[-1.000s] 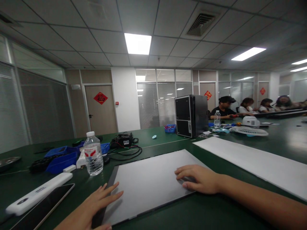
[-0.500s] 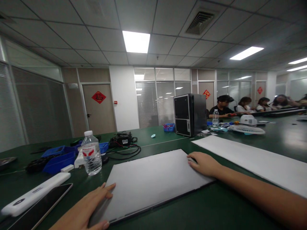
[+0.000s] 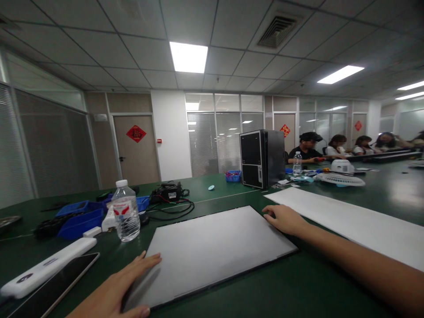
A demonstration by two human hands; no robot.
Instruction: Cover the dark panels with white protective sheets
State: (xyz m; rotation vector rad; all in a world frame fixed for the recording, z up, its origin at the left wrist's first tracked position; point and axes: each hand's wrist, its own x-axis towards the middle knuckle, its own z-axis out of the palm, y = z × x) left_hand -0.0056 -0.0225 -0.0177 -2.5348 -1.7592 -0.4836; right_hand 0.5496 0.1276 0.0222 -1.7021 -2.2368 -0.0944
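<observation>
A flat whitish-grey panel with thin dark edges (image 3: 212, 254) lies on the green table in front of me. My left hand (image 3: 121, 282) is at its left edge, fingers stretched over the surface and thumb spread toward the near corner; it looks open. At the right edge, my right hand (image 3: 286, 219) is open, its fingers loosely bent and a gap showing between thumb and forefinger. Whether the right fingertips touch the panel's rim I cannot tell.
Left of the panel are a water bottle (image 3: 126, 214), a white elongated device (image 3: 49, 265), a dark-screened phone or tablet (image 3: 56, 289) and blue bins (image 3: 81, 224). Behind stand a black power adapter (image 3: 167, 192) and computer tower (image 3: 253, 159). A long white sheet (image 3: 351, 223) lies right; people sit beyond.
My right hand has slid rightward off the panel's surface to its edge, and its fingers have curled slightly. The left hand and the panel stay nearly the same.
</observation>
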